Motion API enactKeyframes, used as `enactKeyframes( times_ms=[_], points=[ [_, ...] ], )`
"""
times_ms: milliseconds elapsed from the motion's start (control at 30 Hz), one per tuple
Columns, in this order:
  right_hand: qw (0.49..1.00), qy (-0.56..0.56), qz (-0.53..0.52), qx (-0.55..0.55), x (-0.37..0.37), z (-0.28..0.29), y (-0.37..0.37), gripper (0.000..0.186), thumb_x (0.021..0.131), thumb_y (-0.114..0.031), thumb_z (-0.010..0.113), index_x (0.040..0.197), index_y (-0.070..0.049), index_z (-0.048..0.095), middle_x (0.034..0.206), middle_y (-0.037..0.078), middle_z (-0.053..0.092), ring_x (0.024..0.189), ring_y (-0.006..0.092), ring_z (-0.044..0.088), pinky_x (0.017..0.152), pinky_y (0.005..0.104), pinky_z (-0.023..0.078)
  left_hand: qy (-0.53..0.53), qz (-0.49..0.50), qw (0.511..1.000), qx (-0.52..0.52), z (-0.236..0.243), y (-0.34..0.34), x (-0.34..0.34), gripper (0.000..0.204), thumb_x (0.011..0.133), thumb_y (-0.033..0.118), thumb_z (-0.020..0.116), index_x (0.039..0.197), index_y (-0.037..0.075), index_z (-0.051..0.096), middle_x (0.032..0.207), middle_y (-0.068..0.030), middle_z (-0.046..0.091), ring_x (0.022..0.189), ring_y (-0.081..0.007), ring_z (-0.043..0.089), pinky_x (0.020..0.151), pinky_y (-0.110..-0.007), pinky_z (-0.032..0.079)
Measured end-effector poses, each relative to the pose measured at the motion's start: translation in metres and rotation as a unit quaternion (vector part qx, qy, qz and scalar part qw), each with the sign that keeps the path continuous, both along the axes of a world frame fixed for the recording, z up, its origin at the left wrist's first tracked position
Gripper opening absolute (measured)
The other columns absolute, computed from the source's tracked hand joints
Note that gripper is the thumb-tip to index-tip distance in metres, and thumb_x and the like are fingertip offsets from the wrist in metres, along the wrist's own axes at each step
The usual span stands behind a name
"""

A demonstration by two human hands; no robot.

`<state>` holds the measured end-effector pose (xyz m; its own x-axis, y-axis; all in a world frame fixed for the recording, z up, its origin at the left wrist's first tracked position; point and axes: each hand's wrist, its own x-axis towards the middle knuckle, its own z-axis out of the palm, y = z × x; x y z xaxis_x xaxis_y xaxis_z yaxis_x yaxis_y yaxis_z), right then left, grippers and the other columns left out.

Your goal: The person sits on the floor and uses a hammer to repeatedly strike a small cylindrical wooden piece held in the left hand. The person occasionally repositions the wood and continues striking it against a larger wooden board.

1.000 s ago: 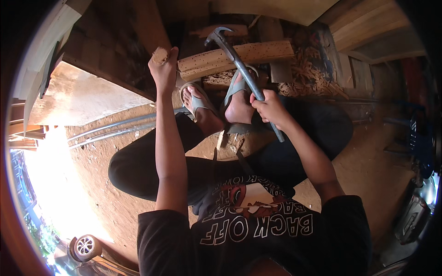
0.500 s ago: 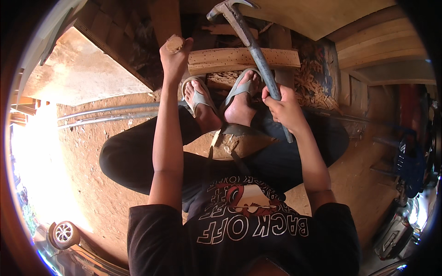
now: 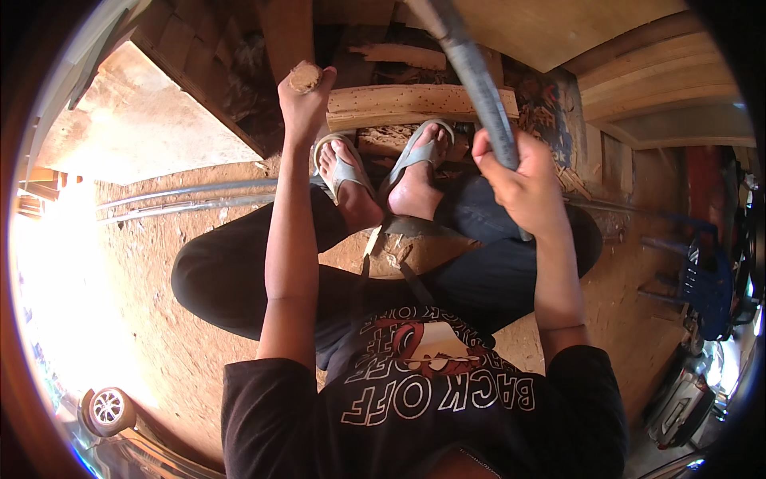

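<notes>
My left hand (image 3: 303, 112) is closed round an upright wooden tool handle (image 3: 305, 78), its frayed round top facing up. The lower end of that tool is hidden by the hand. It stands at the left end of a long piece of wood (image 3: 415, 105) with rows of small dark marks. My right hand (image 3: 523, 184) grips the grey shaft of a hammer (image 3: 479, 84), raised toward me on the right. The hammer's head is cut off by the upper edge. My sandalled feet (image 3: 419, 172) rest just before the wood.
Wood shavings (image 3: 570, 180) and chips lie around the wood. A pale board (image 3: 152, 120) leans at the left, near metal rods (image 3: 191, 199) on the dirt floor. Stacked planks (image 3: 662, 80) are at the upper right, with a blue chair (image 3: 706, 283) below. A car wheel (image 3: 109, 407) shows lower left.
My right hand has lifted the hammer up and to the right, and its claw head has left the picture. The left hand with the wooden tool handle has hardly moved.
</notes>
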<state>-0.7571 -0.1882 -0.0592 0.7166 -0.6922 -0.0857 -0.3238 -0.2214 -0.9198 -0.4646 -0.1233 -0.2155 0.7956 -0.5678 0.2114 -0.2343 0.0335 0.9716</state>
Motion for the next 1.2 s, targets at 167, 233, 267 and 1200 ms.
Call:
enactKeyframes(
  times_ms=[167,233,267,1200],
  points=[
    [0.998,0.010,-0.020,0.057,-0.004,0.025,0.001,0.002,0.092,-0.003,0.063,0.091,-0.005,0.063,0.079,-0.004,0.058,0.073,0.0055,0.053,0.066,0.0248,0.044,-0.022,-0.042,0.999,-0.014,0.003,-0.002,-0.003,0.023,0.086,0.011,0.072,0.073,-0.001,0.058,0.063,-0.0039,0.056,0.061,-0.0088,0.049,0.059,-0.029,0.044],
    [1.000,0.024,0.011,-0.015,0.001,0.010,0.001,0.003,0.091,-0.002,0.061,0.090,-0.005,0.062,0.074,-0.002,0.056,0.066,0.0065,0.051,0.061,0.0263,0.043,-0.051,-0.065,0.997,-0.012,0.005,-0.004,-0.004,0.023,0.087,0.012,0.072,0.074,-0.002,0.058,0.064,-0.0074,0.059,0.061,-0.0101,0.051,0.060,-0.030,0.045],
    [0.997,0.034,0.026,-0.065,0.006,-0.002,0.001,0.004,0.091,-0.001,0.060,0.089,-0.004,0.061,0.073,-0.003,0.054,0.063,0.0057,0.049,0.058,0.0256,0.041,-0.044,-0.061,0.997,0.000,0.006,-0.005,-0.005,0.023,0.087,0.012,0.072,0.074,-0.002,0.058,0.064,-0.0073,0.060,0.061,-0.0099,0.051,0.060,-0.030,0.046],
    [0.996,0.034,-0.077,-0.028,-0.033,-0.114,-0.023,0.004,0.087,-0.008,0.066,0.089,-0.004,0.066,0.074,0.007,0.065,0.069,0.0141,0.063,0.065,0.0313,0.049,-0.064,0.057,0.996,-0.029,-0.007,0.004,0.006,0.025,0.088,0.007,0.069,0.067,0.001,0.056,0.065,-0.0022,0.055,0.062,-0.0117,0.051,0.059,-0.029,0.040]
  ],
)
